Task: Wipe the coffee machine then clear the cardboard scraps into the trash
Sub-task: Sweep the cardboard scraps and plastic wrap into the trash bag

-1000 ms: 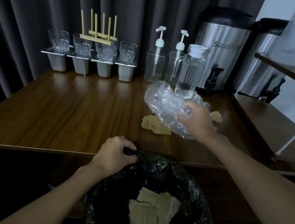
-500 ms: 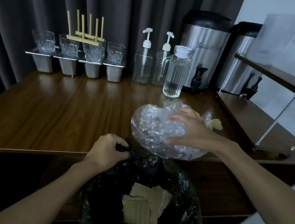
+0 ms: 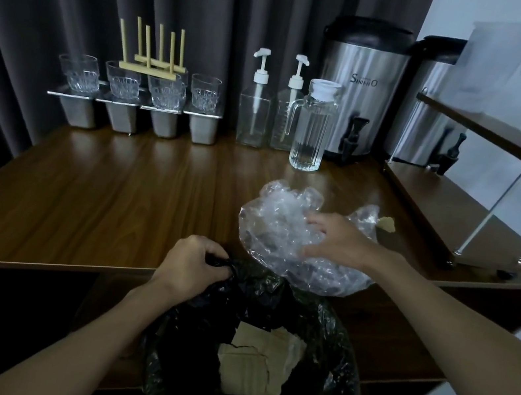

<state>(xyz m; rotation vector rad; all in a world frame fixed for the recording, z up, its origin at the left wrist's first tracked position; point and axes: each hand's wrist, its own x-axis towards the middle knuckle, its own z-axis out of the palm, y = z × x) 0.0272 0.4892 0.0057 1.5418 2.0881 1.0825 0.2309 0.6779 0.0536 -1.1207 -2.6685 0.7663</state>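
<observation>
Two hands: left hand [image 3: 191,265] pinches trash bag [image 3: 327,365] rim, right hand [image 3: 338,242] spread on plastic [image 3: 274,227] just beside.

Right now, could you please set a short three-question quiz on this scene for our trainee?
1. True or false: the left hand grips the black liner.
2. The right hand touches: A) jug, B) clear plastic, C) glass?
3. How many pump bottles stand on the table?
Key: 1 true; 2 B; 3 two.
</observation>
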